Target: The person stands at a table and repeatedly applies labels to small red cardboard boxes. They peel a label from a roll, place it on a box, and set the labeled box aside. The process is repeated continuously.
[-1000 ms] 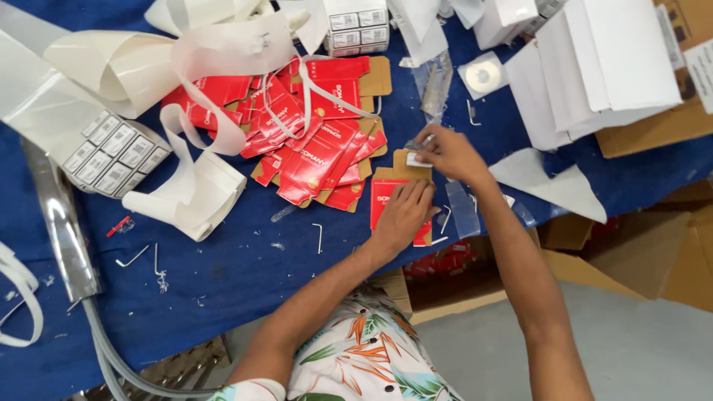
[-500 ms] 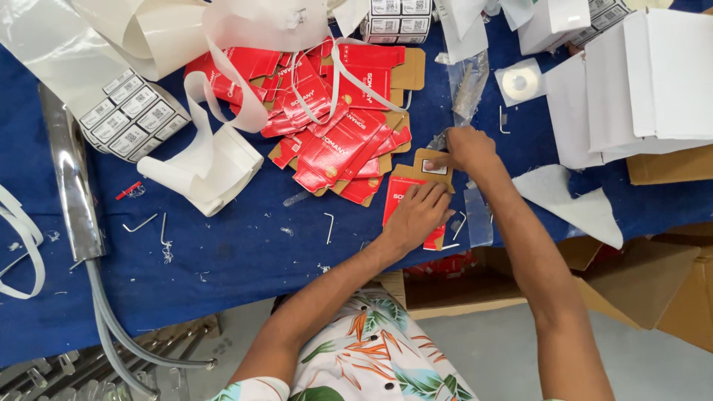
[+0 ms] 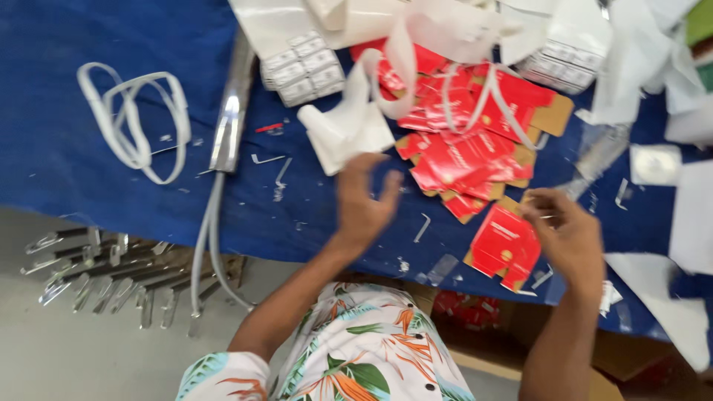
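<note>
**Left hand lifts off the red card**

Lifted since half a second ago, the left hand (image 3: pixel 362 199) now hovers above the blue table (image 3: pixel 89 148), fingers loosely spread, holding nothing. Right hand (image 3: pixel 566 236) curls at the red card (image 3: pixel 505 245); whether it pinches anything cannot be told. More red cards (image 3: pixel 475 152) lie heaped just beyond, under white strips (image 3: pixel 394 82).

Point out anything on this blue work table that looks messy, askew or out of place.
The red flat cartons lie in a jumbled, overlapping heap, with white strips tangled across them. One red carton by the right hand juts past the table edge. Small metal bits are scattered about.
</note>
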